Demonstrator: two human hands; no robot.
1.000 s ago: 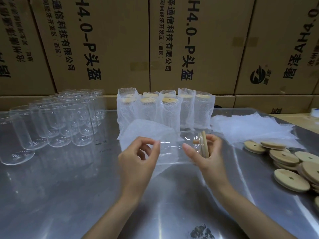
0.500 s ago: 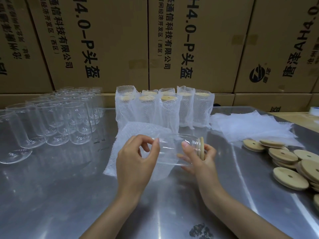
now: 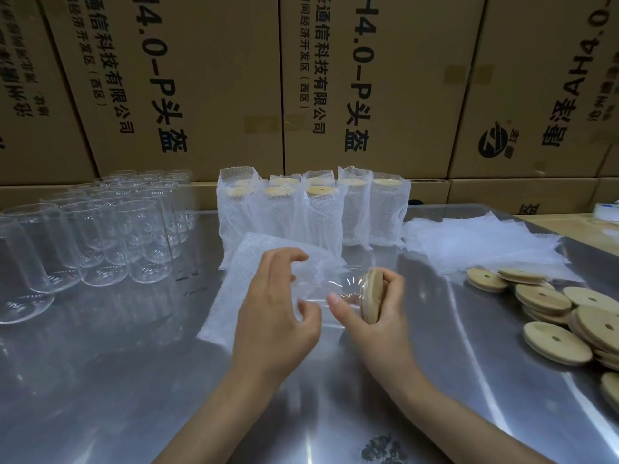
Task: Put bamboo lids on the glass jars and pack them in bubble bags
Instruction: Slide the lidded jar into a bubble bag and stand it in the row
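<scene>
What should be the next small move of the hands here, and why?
Probably slide the lidded jar deeper into the bubble bag: the right hand grips its lid end, the left hand holds the bag's mouth, and the jar is only partly inside.

A clear glass jar (image 3: 330,291) lies on its side above the steel table (image 3: 134,380), its round bamboo lid (image 3: 371,295) fitted, facing right. Its base enters a bubble bag (image 3: 248,262) lying flat on that table.
</scene>
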